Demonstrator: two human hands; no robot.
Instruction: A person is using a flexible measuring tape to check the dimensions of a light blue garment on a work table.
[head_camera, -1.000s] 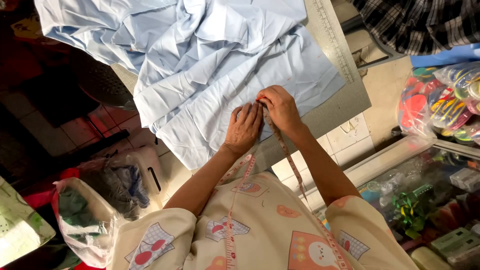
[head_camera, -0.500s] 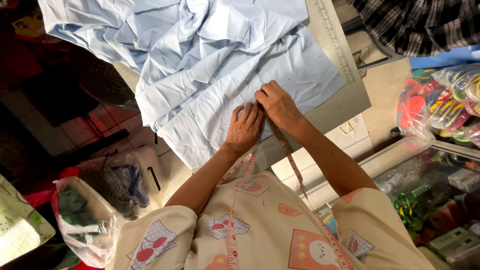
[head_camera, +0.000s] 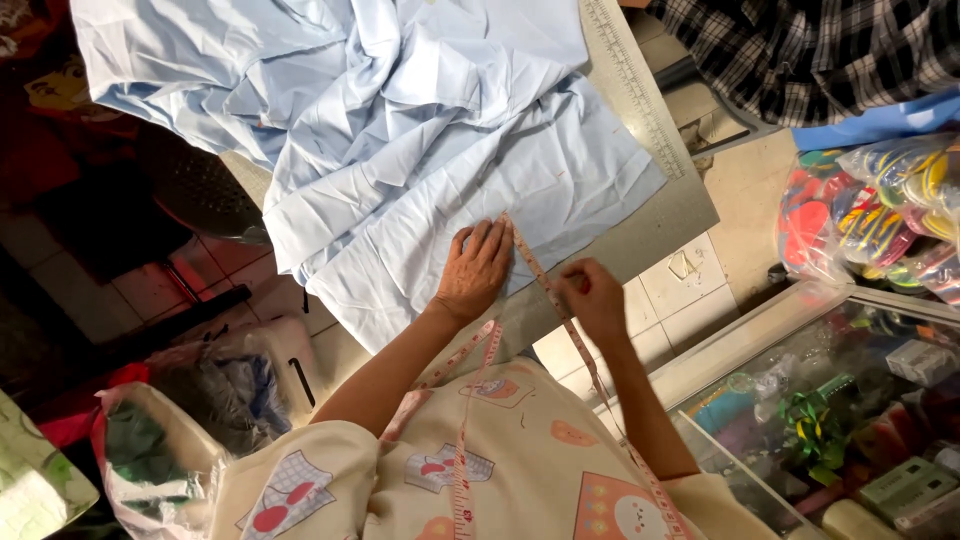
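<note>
Head view: right hand (head_camera: 592, 298) has separated from left hand (head_camera: 478, 268), pinching the measuring tape (head_camera: 545, 285) taut. Left hand lies flat, fingers extended, pinning tape on the blue fabric (head_camera: 400, 130) at centre frame.

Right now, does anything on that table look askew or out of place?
The light blue cloth is crumpled in deep folds and hangs off the table edge. The left hand pins a measuring tape; the right hand pulls it taut.

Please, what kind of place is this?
Probably a small tailoring or sewing-supplies shop. Light blue fabric lies on a cutting table with a long ruler; both hands stretch a measuring tape; a glass display case stands nearby.
</note>
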